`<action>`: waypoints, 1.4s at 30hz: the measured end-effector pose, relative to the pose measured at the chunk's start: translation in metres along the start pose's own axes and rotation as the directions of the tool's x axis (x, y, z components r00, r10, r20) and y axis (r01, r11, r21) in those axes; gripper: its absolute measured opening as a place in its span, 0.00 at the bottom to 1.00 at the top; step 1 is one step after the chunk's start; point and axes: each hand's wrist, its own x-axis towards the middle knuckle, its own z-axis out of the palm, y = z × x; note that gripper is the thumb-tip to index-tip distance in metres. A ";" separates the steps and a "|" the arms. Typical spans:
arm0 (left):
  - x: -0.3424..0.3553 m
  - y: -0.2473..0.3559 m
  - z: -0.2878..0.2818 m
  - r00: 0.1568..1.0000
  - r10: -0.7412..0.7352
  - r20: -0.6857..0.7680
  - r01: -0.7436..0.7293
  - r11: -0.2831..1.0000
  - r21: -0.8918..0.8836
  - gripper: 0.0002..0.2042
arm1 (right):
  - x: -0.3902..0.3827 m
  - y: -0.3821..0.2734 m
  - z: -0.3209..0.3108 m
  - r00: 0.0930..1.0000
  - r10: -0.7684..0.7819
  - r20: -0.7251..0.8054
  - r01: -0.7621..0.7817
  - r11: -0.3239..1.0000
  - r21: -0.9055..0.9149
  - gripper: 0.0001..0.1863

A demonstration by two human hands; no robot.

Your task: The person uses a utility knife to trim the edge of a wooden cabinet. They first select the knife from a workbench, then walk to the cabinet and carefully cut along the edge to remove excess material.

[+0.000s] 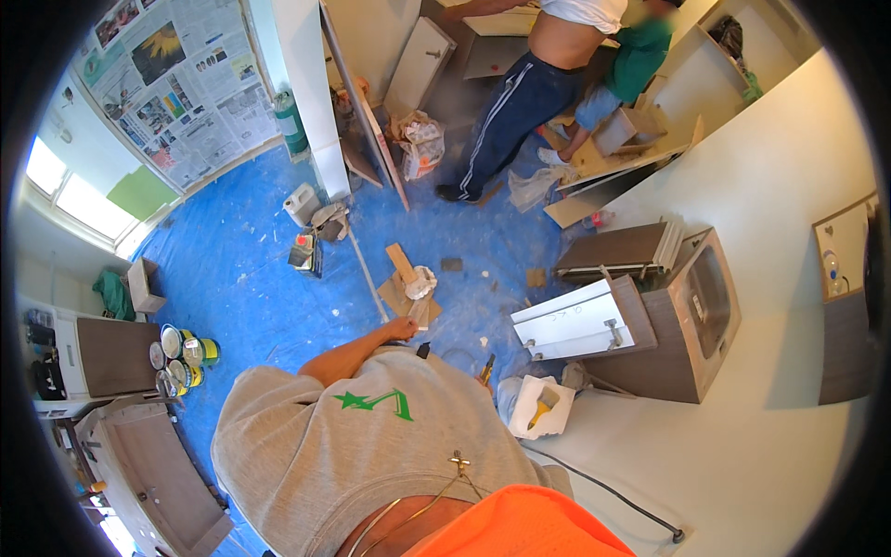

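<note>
A blue sheet covers the floor (pixel 251 278); paint cans (pixel 186 357), wood scraps (pixel 406 283), a white canister (pixel 302 202) and a brown cabinet (pixel 677 320) stand on it.

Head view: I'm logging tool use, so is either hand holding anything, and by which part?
The one hand in view, at the end of the forearm above the grey shirt, looks loosely curled with nothing clearly in it. Which hand it is cannot be told; the other is out of view.

Round paint tins (pixel 186 357) with yellow-green labels stand clustered on the blue floor sheet (pixel 241 278).
</note>
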 end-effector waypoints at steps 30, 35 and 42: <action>-0.004 -0.050 -0.042 0.992 0.041 0.119 -0.035 0.998 -0.049 0.16 | -0.032 -0.087 0.062 1.000 0.009 0.027 -0.012 0.991 0.133 0.13; -0.015 0.029 -0.027 0.920 0.250 0.303 -0.232 0.968 -0.095 0.18 | -0.056 -0.155 0.085 0.983 -0.114 0.143 0.011 0.816 0.579 0.14; -0.035 0.177 0.012 0.859 0.293 0.419 -0.125 0.915 -0.383 0.29 | -0.107 -0.241 0.085 0.962 -0.271 0.035 0.203 0.795 0.572 0.23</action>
